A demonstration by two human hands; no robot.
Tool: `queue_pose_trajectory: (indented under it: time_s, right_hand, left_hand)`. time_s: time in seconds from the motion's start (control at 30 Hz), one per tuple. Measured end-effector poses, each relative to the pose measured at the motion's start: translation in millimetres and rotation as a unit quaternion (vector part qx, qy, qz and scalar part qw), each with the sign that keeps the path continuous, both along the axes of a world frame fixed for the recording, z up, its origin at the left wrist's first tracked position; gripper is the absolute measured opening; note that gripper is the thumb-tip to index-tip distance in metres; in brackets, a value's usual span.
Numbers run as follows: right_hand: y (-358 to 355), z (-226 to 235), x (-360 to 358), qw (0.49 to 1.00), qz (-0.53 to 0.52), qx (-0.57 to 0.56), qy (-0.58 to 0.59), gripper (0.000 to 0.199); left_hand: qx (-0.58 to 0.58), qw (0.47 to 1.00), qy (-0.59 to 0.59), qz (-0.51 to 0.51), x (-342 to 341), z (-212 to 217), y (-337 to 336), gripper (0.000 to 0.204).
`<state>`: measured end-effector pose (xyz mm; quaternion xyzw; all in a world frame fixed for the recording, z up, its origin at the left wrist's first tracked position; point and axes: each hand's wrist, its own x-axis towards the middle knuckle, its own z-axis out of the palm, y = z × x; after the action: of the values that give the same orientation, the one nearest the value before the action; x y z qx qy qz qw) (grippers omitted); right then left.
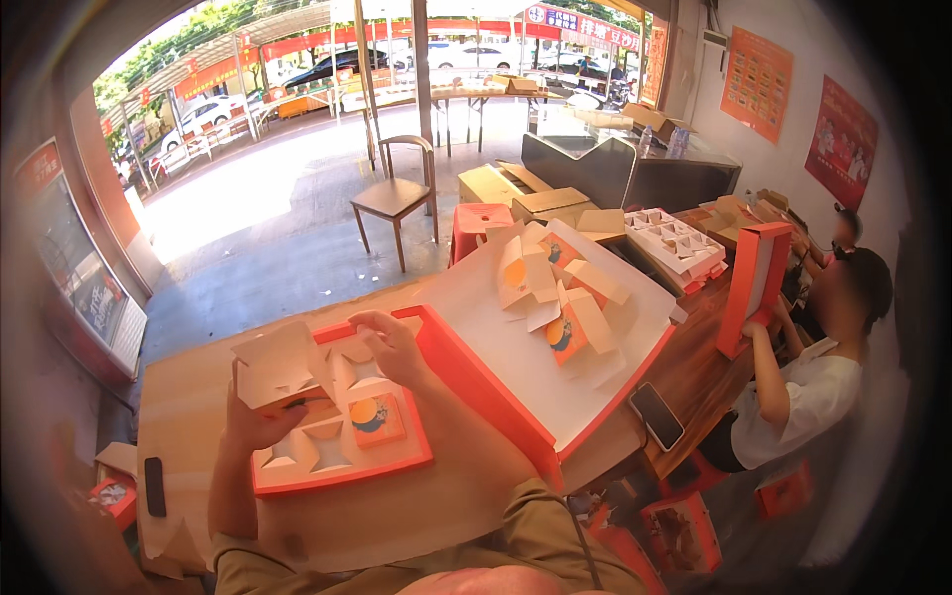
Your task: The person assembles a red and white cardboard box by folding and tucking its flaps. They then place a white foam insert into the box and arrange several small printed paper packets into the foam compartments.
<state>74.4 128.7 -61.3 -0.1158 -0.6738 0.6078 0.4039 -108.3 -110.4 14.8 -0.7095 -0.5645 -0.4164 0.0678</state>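
In my left hand is a small cardboard carton with its flaps raised, tilted over the left side of a red box tray. Pale dividers split that tray into compartments. One small closed carton with an orange and blue print sits in its near right part. Over the tray's far right corner, my right hand hovers with bent fingers slightly apart and nothing visible in them. To the right lies a large red lid, its white inside facing up, with several small folded cartons heaped in it.
A black phone lies right of the lid; a dark slim object is at the table's left. A person on the right handles a tall red box. Beyond stand a white divided tray, red stool and wooden chair.
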Motion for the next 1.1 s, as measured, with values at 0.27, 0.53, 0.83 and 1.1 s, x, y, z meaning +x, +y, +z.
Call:
queue_pose_trajectory:
  time_s: [0.27, 0.53, 0.83, 1.1]
  right_hand:
    - [-87, 57, 27, 0.969, 0.096, 0.223, -0.043, 0.081]
    - [-103, 68, 30, 0.982, 0.125, 0.120, -0.075, 0.091]
    - [-92, 72, 34, 0.954, 0.103, 0.271, -0.079, 0.041]
    - [-94, 53, 25, 0.984, 0.139, 0.107, -0.020, 0.061]
  left_hand:
    - [0.017, 0.927, -0.361, -0.102, 26, 0, -5, 0.116]
    - [0.061, 0.975, -0.209, -0.043, 23, -19, -13, 0.107]
    - [0.064, 0.995, -0.055, -0.048, 23, -12, -12, 0.057]
    - [0.147, 0.982, -0.102, -0.067, 26, -16, -10, 0.067]
